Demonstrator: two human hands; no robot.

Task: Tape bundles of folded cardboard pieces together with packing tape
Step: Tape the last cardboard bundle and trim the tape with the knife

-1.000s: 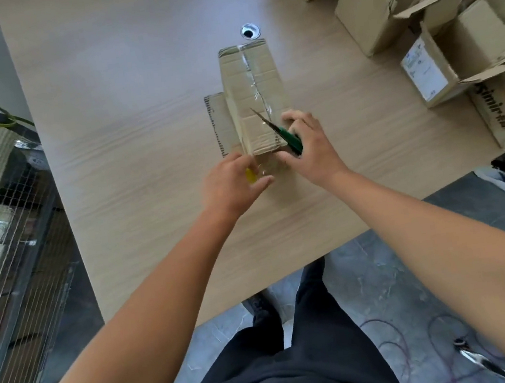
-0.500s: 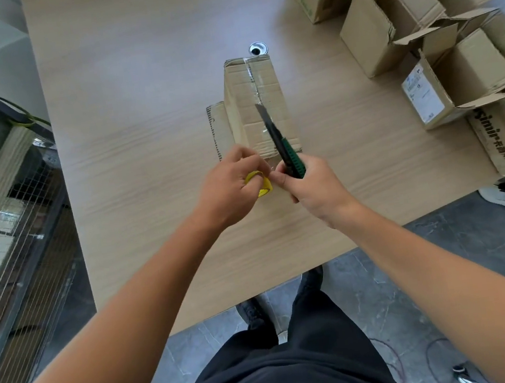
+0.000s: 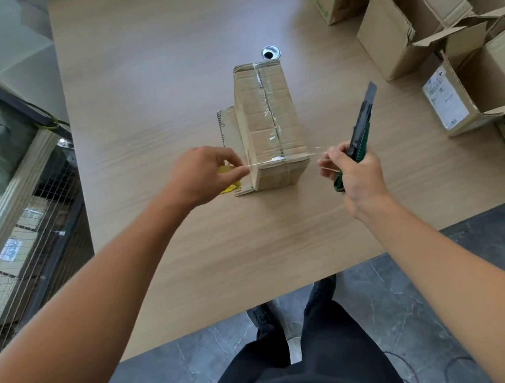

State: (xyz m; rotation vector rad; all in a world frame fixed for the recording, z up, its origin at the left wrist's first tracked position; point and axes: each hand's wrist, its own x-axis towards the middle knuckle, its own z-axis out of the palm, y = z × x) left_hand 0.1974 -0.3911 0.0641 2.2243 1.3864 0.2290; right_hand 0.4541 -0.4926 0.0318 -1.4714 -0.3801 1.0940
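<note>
- On the wooden table (image 3: 149,76), not far from its front edge, sits the cardboard bundle (image 3: 268,125). It is a block of folded pieces wrapped lengthwise in clear tape (the tape looks wrinkled along the top seam).
- Against the bundle's left side lies a lower, flatter cardboard piece (image 3: 228,130), touching it.
- Just left of the bundle's near corner, the left hand (image 3: 204,175) curls over a yellow tape roll (image 3: 230,188). Only slivers of the roll show under the fingers.
- From those fingertips a thin strand of tape (image 3: 272,159) runs taut across the bundle's near top edge and on past its right side.
- Just right of the bundle's near end, and clear of it, the right hand (image 3: 358,174) grips a green utility knife (image 3: 361,128). The blade is out and points up and away. The thumb and forefinger may also touch the loose end of the strand, but it is too thin to tell.
- Just beyond the bundle's far end is a round, metal-rimmed hole (image 3: 270,51) in the tabletop.
- Well to the right of the bundle stand several open boxes (image 3: 415,25), one of them with a white label (image 3: 445,101).
- Well to the left of the bundle, off the table, is a wire-mesh cart (image 3: 24,221).
- Nearer than the bundle, below the table's edge, dark trousers (image 3: 301,377) and black shoes (image 3: 264,315) show above a grey floor (image 3: 417,282).
</note>
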